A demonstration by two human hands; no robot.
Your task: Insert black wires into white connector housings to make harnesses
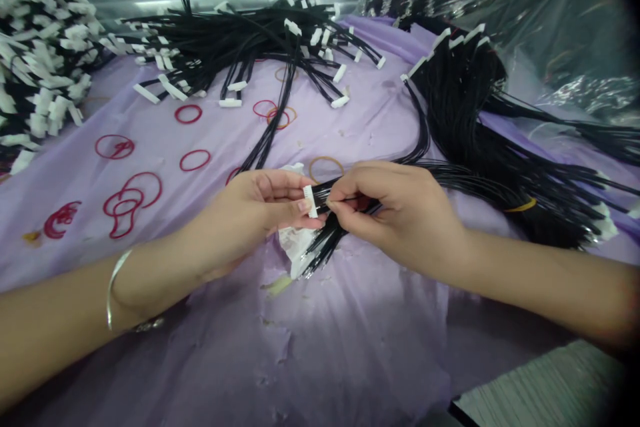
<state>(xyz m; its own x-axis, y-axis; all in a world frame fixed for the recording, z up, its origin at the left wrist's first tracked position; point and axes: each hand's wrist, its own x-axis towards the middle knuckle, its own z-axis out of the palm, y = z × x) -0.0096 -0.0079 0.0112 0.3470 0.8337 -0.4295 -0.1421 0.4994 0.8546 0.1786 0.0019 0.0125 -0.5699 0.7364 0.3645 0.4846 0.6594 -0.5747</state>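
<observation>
Between the thumb and fingers of my left hand (265,203) is a small white connector (311,202), held upright near the middle of the view. My right hand (395,207) is just to its right, thumb and forefinger pinched on a thin black wire (327,202) that meets the connector's side. Below the fingers lies a bundle of loose black wires (323,247) with bare metal tips, resting on a crumpled white wrapper (295,250). That bundle runs right under my right hand toward a yellow band (523,205).
A purple cloth (350,347) covers the table. Red rubber bands (133,197) lie at left. Piles of black cables with white connectors stand at the back (240,33) and far left (40,47). More black cables (450,100) and clear plastic (560,33) are at right.
</observation>
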